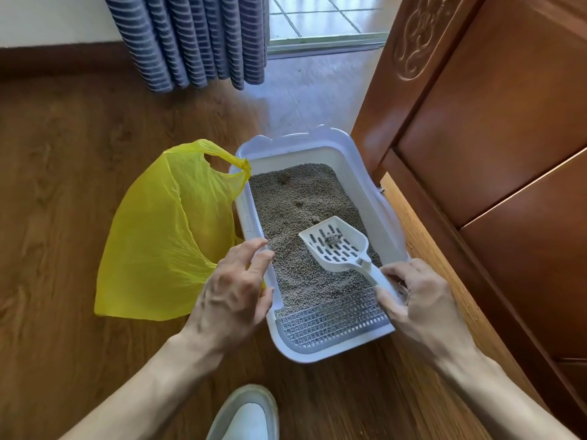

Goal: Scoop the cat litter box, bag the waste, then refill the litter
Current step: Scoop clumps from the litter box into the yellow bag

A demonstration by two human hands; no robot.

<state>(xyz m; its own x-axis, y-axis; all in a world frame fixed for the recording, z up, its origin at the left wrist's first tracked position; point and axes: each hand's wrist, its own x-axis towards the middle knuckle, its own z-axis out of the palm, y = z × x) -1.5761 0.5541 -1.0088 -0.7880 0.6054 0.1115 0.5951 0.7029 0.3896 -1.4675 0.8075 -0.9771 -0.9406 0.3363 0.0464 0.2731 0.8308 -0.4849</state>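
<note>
Your right hand point(422, 300) grips the handle of the white slotted plastic litter scoop point(336, 246), thumb and fingers curled round it at the near right corner of the white rectangular plastic litter box point(374, 185), the landmark for all positions below. The scoop's blade is held over the middle of the box, above the grey granular litter point(292, 201), and carries a small grey clump point(332, 239) on its slots. Your left hand point(235, 287) rests on the box's left rim, fingers loosely spread and nearly straight, with the fingertips point(263, 252) reaching over the rim toward the litter; whether the hand also pinches anything beneath it cannot be told. A grey perforated step grid point(330, 322) fills the near end of the box, and a few darker patches mark the litter toward the far end. The yellow thin plastic carrier bag point(158, 236) lies on the brown wood-grain floor point(63, 154) touching the box's left side, one handle loop draped onto the far left rim. A carved reddish-brown wooden door point(476, 122) stands just beside the box's right side. A blue-and-white striped curtain point(190, 39) hangs beyond the far end, and a white-and-grey shoe point(247, 414) shows nearer than the box.
</note>
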